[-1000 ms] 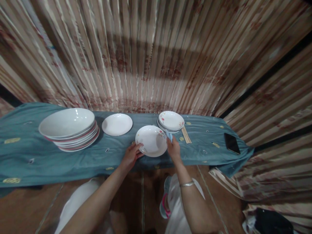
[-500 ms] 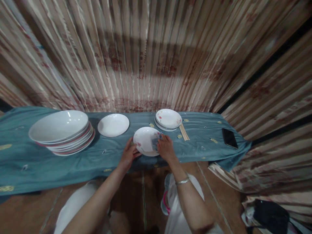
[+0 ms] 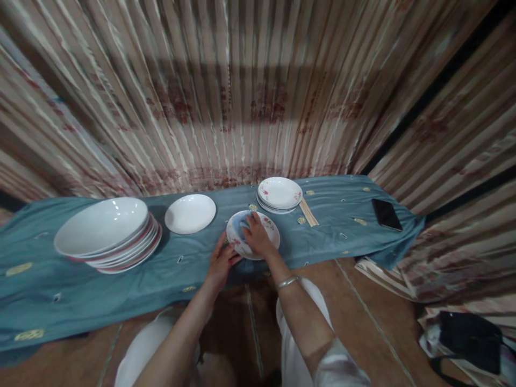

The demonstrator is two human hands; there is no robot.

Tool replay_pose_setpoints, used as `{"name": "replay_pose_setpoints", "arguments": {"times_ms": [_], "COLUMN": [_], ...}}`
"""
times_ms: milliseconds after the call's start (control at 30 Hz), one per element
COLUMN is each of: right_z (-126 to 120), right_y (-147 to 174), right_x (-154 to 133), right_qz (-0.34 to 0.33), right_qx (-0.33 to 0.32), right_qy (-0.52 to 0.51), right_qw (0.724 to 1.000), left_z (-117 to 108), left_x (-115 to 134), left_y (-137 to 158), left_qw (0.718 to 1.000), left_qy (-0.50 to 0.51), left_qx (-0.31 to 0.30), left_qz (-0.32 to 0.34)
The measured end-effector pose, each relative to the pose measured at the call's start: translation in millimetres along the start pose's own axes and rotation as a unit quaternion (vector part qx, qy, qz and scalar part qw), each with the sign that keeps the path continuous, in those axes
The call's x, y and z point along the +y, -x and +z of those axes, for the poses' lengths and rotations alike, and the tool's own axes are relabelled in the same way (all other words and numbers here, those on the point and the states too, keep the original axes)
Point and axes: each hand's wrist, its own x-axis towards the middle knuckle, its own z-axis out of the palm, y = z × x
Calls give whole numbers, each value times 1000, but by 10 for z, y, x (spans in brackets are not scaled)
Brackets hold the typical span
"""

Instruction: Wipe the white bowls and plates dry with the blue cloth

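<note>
A white plate with red flowers (image 3: 271, 224) is at the table's front edge, tilted slightly toward me. My left hand (image 3: 221, 260) grips its left rim, fingers beneath and thumb near the edge. Over the plate's upper left part, my right hand (image 3: 257, 235) presses a light blue cloth (image 3: 238, 223) against the inner surface; its fingers are closed on the cloth. Behind and to the right stands a short stack of similar flowered plates (image 3: 279, 192). Another white plate (image 3: 191, 214) lies by itself to the left.
At the left rises a tall stack of large white bowls and plates (image 3: 105, 228). Wooden chopsticks (image 3: 309, 213) lie beside the flowered stack. A black phone (image 3: 386, 214) rests at the right end of the teal tablecloth (image 3: 338, 215). Pleated curtains (image 3: 258, 97) hang behind.
My right hand has moved the cloth from the plate's right side across to its upper left. My left hand still holds the left rim. The view has shifted slightly.
</note>
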Motion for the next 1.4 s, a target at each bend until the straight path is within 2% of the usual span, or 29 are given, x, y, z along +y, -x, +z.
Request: {"name": "replay_pose_setpoints", "arguments": {"times_ms": [167,300,433,567,667,700,767,933,1067,1200,1400], "right_z": [98,-76,-365,-627,-786,-833,-924,-1132,-1210,-1146,-1070], "right_y": [-3,93,203,342,462,497,552,633,671,634,484], "right_x": [-61,-116,-125,-42,89,142,255,469,486,433,443], "right_qz": [-83,-113,-75,-9,47,68,100,116,96,92,135], "right_qx": [-61,-145,-237,-266,-222,-187,-157,-171,-134,-41,129], "right_qy": [-143,-199,-203,-220,-323,-362,-395,-362,-369,-423,-512], "right_qw": [984,963,947,938,919,911,900,909,915,900,839], "left_z": [-22,-31,-32,-37,-35,-31,-16,63,200,439,904], "left_x": [-9,-19,-12,22,49,57,72,150,260,329,347], "left_y": [7,-6,-9,-10,-18,-19,-17,30,51,-21,-290], "left_qw": [1000,1000,1000,1000,999,999,999,996,995,996,997], "left_qy": [10,19,21,4,11,13,17,48,61,61,46], "left_qx": [-4,1,5,-8,10,16,25,70,85,66,20], "left_qz": [-5,-19,-21,-27,-31,-33,-29,-7,7,29,52]}}
